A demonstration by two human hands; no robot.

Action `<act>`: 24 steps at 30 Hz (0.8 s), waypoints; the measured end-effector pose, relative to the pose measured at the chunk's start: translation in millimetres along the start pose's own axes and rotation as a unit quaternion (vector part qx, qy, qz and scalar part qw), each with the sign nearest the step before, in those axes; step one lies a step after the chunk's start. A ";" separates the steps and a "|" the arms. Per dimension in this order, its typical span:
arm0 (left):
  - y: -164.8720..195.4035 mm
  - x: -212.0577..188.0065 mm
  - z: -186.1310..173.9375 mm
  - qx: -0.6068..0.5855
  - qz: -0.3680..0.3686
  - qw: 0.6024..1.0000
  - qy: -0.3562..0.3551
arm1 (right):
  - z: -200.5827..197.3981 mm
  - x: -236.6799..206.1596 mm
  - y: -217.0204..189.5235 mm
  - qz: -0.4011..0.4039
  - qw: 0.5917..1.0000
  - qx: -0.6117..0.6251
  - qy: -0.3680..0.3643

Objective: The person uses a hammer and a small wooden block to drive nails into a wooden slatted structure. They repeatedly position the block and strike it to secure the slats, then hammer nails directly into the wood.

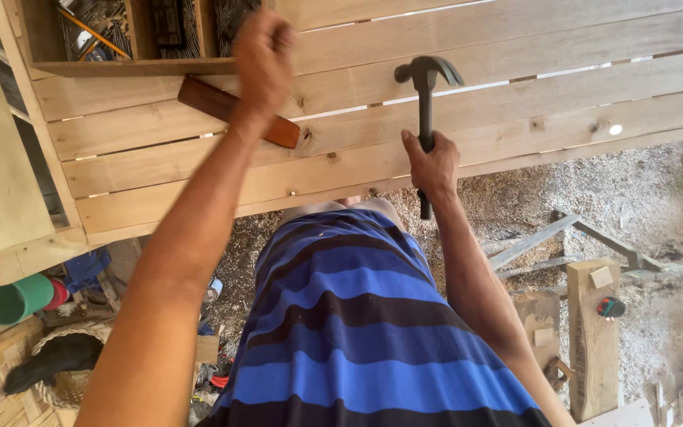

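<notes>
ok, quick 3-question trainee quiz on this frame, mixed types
1. Multiple choice: what does the right hand hold? A) a saw B) a claw hammer C) a paintbrush
2. True or false: the left hand is raised near the open wooden box of nails, above the dark reddish wood block.
3. Fill in: the green cup lies at the ____ edge of the view.

Key: 1 B, grip closed around the handle, head up against the plank panel. 2 True; whether it holds anything cannot be told. 3 left.
</notes>
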State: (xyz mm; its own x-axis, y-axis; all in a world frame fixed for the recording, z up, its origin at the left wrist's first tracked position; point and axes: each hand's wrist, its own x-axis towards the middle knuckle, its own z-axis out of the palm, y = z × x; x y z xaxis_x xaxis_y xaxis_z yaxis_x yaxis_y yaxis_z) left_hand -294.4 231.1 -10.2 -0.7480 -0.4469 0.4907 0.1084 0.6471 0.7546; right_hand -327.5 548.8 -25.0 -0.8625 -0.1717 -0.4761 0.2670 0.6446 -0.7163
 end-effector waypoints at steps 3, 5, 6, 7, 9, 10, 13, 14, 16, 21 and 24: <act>37.7 -51.4 52.5 -0.136 -0.074 0.983 -0.097 | -5.0 -28.8 11.4 -0.001 1.000 -0.005 0.004; 50.3 -72.7 78.2 -0.091 -0.095 0.981 -0.145 | -9.3 -44.3 19.9 0.009 1.000 0.014 0.013; 52.4 -80.7 86.6 -0.097 -0.108 0.979 -0.144 | -11.8 -49.8 24.2 -0.003 1.000 0.001 0.019; 54.5 -88.4 93.9 -0.102 -0.123 0.977 -0.143 | -14.1 -55.4 28.7 -0.015 1.000 -0.013 0.023; 55.0 -97.3 103.1 -0.083 -0.128 0.978 -0.142 | -18.7 -63.5 36.8 -0.035 0.998 -0.042 0.032; 53.5 -99.4 104.7 -0.059 -0.117 0.981 -0.141 | -20.6 -67.0 40.5 -0.044 0.997 -0.055 0.037; 52.4 -104.6 106.4 -0.009 -0.084 0.987 -0.136 | -24.3 -76.5 47.8 -0.023 0.998 -0.054 0.024; 53.8 -106.3 106.7 0.001 -0.075 0.988 -0.134 | -25.6 -79.6 49.0 -0.008 0.999 -0.048 0.016; 54.8 -110.7 108.3 0.019 -0.059 0.990 -0.126 | -28.2 -85.7 48.9 -0.005 0.999 -0.051 0.017; 56.7 -115.3 109.7 0.031 0.011 0.991 -0.132 | -40.4 -99.0 37.6 -0.028 0.997 -0.067 0.027; 53.7 -115.7 109.0 0.028 0.004 0.991 -0.132 | -47.2 -105.0 25.7 -0.051 0.995 -0.079 0.030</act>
State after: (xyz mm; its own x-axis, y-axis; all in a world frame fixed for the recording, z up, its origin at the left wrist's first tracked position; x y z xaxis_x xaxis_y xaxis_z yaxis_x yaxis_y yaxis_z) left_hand -273.4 384.9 -73.9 -0.8936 -0.2692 0.3590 0.0836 0.6862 0.7226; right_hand -250.4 618.6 30.6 -0.9067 -0.2005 -0.3712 0.1106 0.7361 -0.6678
